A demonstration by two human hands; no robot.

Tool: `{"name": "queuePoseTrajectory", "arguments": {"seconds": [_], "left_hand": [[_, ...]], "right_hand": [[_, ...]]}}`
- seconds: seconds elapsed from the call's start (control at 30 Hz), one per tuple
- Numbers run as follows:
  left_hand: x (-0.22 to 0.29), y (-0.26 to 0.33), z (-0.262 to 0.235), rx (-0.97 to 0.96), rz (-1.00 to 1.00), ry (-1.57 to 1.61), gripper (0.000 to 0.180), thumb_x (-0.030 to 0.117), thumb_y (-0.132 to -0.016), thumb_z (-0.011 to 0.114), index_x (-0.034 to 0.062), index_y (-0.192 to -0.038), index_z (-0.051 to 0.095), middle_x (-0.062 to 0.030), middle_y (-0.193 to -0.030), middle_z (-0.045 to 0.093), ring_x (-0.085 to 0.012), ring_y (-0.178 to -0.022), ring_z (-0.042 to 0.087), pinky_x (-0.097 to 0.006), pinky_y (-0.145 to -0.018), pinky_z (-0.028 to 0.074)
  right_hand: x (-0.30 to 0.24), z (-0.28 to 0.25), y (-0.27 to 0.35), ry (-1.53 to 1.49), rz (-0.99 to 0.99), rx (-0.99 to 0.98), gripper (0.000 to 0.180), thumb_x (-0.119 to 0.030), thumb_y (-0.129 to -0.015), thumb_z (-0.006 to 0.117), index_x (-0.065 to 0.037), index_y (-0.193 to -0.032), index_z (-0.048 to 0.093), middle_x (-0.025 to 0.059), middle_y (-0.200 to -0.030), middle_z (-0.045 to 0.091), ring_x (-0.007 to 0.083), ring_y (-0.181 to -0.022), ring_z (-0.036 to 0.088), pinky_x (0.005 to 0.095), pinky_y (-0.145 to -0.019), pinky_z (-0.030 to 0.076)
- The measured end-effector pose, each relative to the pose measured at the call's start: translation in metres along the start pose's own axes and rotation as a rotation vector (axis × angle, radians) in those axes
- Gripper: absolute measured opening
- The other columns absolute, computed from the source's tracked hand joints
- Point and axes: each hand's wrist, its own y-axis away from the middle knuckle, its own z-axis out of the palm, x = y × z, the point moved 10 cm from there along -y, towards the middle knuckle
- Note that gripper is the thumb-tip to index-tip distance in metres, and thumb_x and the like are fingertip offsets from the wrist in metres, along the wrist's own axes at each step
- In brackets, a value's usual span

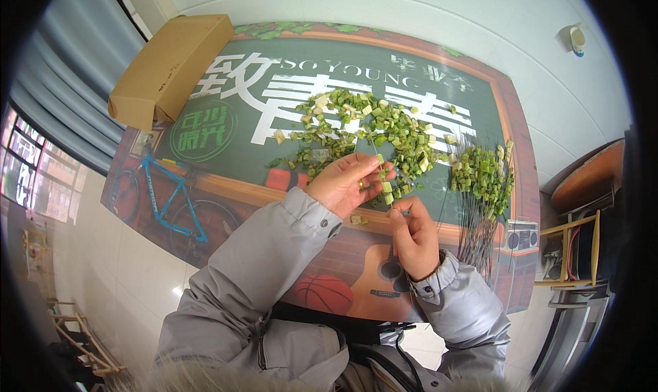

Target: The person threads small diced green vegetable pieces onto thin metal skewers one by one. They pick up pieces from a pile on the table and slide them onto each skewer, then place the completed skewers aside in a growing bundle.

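Over the middle of the table, my left hand (346, 183) is closed in a pinch on a small green vegetable piece. A thin dark skewer (374, 144) runs up past its fingers, with a few green chunks (387, 188) threaded along it. Just below and to the right, my right hand (416, 238) pinches the lower part of the skewer between thumb and forefinger. Beyond both hands lies a loose heap of chopped green vegetable pieces (404, 135). To the right rests a bunch of loaded skewers (483, 176), their bare dark ends pointing toward me.
A brown cardboard box (181, 59) sits at the table's far left corner. The printed tabletop (240, 145) meets a pale wall (411, 5) behind. Wooden furniture (582, 248) stands beyond the right edge. A blue-grey curtain (75, 63) hangs at left.
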Motion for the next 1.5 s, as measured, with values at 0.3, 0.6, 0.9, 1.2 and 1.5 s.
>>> {"name": "queuePoseTrajectory", "arguments": {"seconds": [0.3, 0.6, 0.9, 1.2, 1.5], "left_hand": [[0.022, 0.004, -0.022, 0.260, 0.169, -0.054, 0.007, 0.016, -0.088, 0.059, 0.0108, -0.084, 0.057, 0.0010, -0.082, 0.056, -0.0099, -0.073, 0.051, -0.025, -0.069, 0.044], [0.065, 0.019, -0.040, 0.366, 0.500, 0.014, 0.016, 0.021, -0.096, 0.043, 0.0091, -0.087, 0.049, 0.0005, -0.062, 0.042, -0.0079, -0.052, 0.034, -0.023, -0.050, 0.030], [0.082, 0.048, 0.045, 0.348, 1.076, -1.054, 0.012, -0.002, -0.085, 0.052, 0.0067, -0.090, 0.046, -0.0007, -0.073, 0.046, -0.0093, -0.057, 0.040, -0.021, -0.050, 0.034], [0.086, 0.047, 0.032, 0.344, 0.982, -1.120, 0.030, -0.009, -0.070, 0.056, 0.0050, -0.063, 0.031, -0.0093, -0.059, 0.036, -0.0242, -0.050, 0.037, -0.032, -0.046, 0.032], [0.084, 0.042, 0.027, 0.349, 0.943, -1.075, 0.031, -0.006, -0.074, 0.058, 0.0037, -0.063, 0.031, -0.0091, -0.056, 0.032, -0.0229, -0.048, 0.031, -0.032, -0.046, 0.031]], "right_hand": [[0.000, -0.008, -0.003, -0.030, -0.042, 0.080, 0.012, -0.017, -0.094, 0.044, -0.005, -0.095, 0.044, -0.0042, -0.054, 0.044, 0.0024, -0.039, 0.035, 0.0175, -0.037, 0.026], [0.000, -0.011, -0.005, -0.041, -0.032, 0.121, 0.013, -0.017, -0.094, 0.045, -0.005, -0.094, 0.045, -0.0038, -0.054, 0.045, 0.0028, -0.039, 0.035, 0.0182, -0.037, 0.026], [-0.006, -0.016, -0.014, 0.009, -0.087, 0.191, 0.011, -0.015, -0.094, 0.045, -0.005, -0.091, 0.045, -0.0030, -0.050, 0.043, 0.0036, -0.036, 0.034, 0.0188, -0.034, 0.024], [-0.022, -0.082, 0.003, 0.356, -0.040, 0.384, 0.009, -0.011, -0.090, 0.051, -0.003, -0.088, 0.050, -0.0003, -0.062, 0.052, 0.0054, -0.052, 0.048, 0.0188, -0.045, 0.034], [-0.029, -0.188, 0.023, 1.025, -0.036, 0.553, 0.014, -0.012, -0.083, 0.059, 0.001, -0.082, 0.056, 0.0074, -0.062, 0.055, 0.0135, -0.056, 0.052, 0.0290, -0.052, 0.041]]}}
